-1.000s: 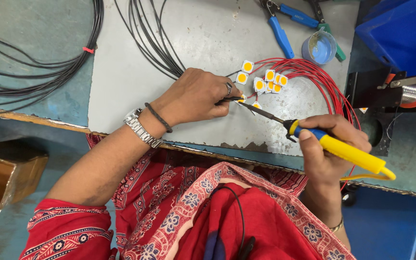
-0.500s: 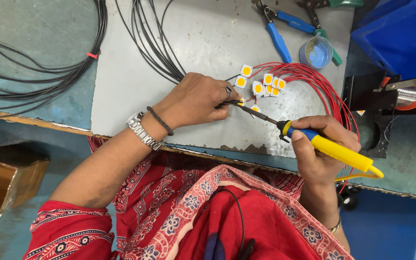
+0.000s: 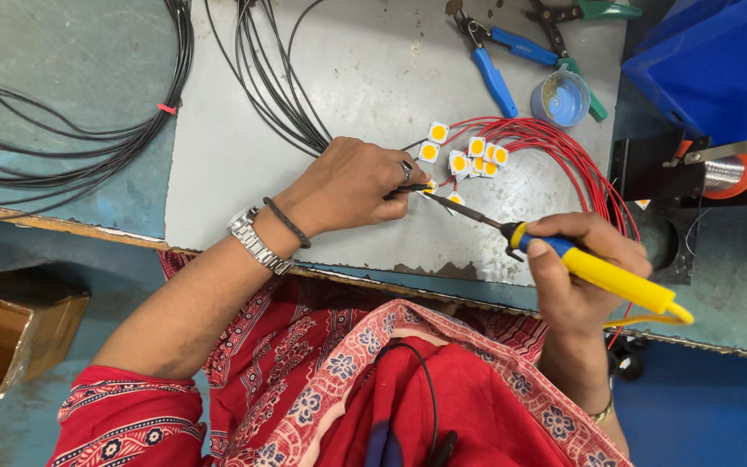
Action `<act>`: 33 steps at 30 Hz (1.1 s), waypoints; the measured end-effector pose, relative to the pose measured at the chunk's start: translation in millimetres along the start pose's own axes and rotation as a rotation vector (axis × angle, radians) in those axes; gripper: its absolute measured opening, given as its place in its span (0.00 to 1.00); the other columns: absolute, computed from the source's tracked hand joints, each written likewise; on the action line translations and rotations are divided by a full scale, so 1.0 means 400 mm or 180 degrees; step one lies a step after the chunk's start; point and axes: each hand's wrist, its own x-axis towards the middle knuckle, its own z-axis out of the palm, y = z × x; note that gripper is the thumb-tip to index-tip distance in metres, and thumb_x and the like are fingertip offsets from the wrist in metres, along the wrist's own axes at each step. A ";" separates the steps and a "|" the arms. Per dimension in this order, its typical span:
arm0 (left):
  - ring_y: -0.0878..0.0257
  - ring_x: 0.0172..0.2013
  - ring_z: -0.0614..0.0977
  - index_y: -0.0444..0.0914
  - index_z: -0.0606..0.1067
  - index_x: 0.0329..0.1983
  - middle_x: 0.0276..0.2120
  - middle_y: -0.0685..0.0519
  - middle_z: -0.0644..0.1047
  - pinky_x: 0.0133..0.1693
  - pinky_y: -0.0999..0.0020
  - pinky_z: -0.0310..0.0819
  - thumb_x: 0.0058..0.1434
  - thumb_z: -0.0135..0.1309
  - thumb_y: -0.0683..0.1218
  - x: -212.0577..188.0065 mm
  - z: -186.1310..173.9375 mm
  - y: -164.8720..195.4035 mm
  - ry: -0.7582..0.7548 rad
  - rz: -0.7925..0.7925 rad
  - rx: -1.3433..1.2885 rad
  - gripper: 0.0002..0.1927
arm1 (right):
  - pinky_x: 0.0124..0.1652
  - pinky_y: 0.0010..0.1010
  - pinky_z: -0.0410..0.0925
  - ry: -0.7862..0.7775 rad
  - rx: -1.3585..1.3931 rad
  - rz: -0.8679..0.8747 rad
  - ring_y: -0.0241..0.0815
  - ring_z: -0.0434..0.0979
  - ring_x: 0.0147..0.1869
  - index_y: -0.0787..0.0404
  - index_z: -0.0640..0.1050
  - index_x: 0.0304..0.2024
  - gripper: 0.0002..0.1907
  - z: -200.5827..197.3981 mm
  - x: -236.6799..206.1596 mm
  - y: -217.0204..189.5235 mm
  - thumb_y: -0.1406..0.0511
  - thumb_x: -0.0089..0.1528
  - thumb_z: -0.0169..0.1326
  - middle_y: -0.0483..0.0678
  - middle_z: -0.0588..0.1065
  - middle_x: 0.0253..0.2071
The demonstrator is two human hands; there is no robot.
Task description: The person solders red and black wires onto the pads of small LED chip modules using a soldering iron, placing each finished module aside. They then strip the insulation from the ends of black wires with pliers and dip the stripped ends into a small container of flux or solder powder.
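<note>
The left hand (image 3: 352,186) pinches a small yellow square (image 3: 430,185) down on the grey surface (image 3: 365,69) to keep it from sliding, while the right hand (image 3: 577,268) grips the yellow soldering iron (image 3: 603,275), tip touching that square.

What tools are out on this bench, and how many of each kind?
Soldering iron, yellow handle, gripped in the right hand: 1
Blue-handled pliers, lying on the grey sheet: 1
Green-handled pliers, partly cut off by the top edge: 1
Small round blue pot beside the pliers: 1
Total: 4
</note>
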 end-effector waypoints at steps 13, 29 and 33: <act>0.53 0.30 0.82 0.44 0.83 0.43 0.35 0.56 0.82 0.30 0.57 0.75 0.55 0.56 0.46 -0.007 0.009 -0.007 -0.0018 0.0031 0.0020 0.13 | 0.37 0.23 0.73 0.0524 0.0477 -0.0051 0.36 0.80 0.34 0.70 0.77 0.54 0.19 0.006 -0.061 0.081 0.60 0.69 0.62 0.53 0.78 0.34; 0.53 0.30 0.83 0.31 0.78 0.41 0.38 0.45 0.81 0.34 0.63 0.77 0.63 0.60 0.40 -0.033 0.005 -0.008 0.1011 -0.0350 -0.0959 0.07 | 0.68 0.47 0.64 -0.1070 -0.0497 -0.0893 0.55 0.77 0.65 0.57 0.68 0.58 0.24 0.135 0.046 0.071 0.79 0.62 0.54 0.52 0.76 0.60; 0.51 0.39 0.84 0.30 0.78 0.44 0.44 0.44 0.81 0.41 0.61 0.80 0.68 0.58 0.38 -0.028 -0.001 -0.005 0.1280 -0.0047 -0.0606 0.05 | 0.63 0.42 0.70 -0.0924 -0.0558 -0.0994 0.60 0.73 0.68 0.56 0.69 0.58 0.27 0.140 0.060 0.075 0.78 0.59 0.59 0.53 0.75 0.61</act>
